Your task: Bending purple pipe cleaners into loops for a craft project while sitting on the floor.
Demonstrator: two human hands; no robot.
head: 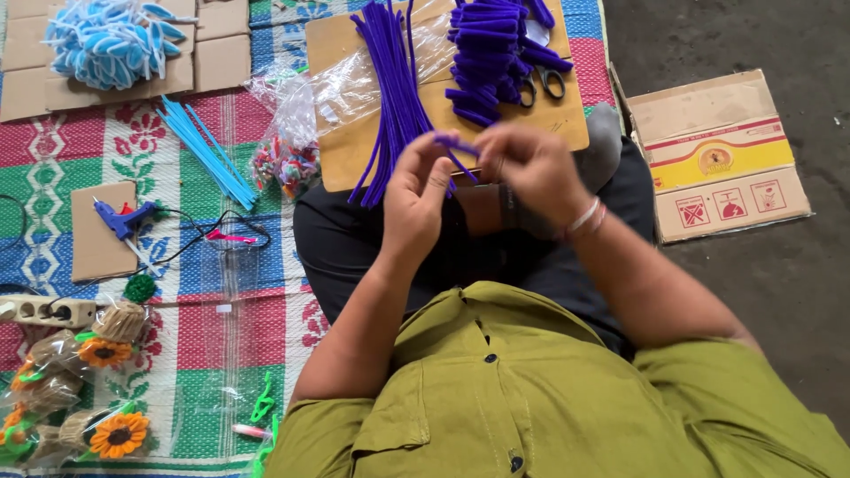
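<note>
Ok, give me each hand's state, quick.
Left hand: closed on a purple pipe cleaner.
Right hand: fingers pinched on the same purple pipe cleaner.

You have one view only, from the camera on your own head, so nothing is shared with a second view. It looks almost straight down over your chest and lap, close enough that your green shirt fills the 6 o'clock edge. Your hands sit near the centre, just toward 12. The cardboard sheet lies at 12 o'clock, the woven mat spreads from 9 to 11, and the bare floor runs along 3 o'clock.
</note>
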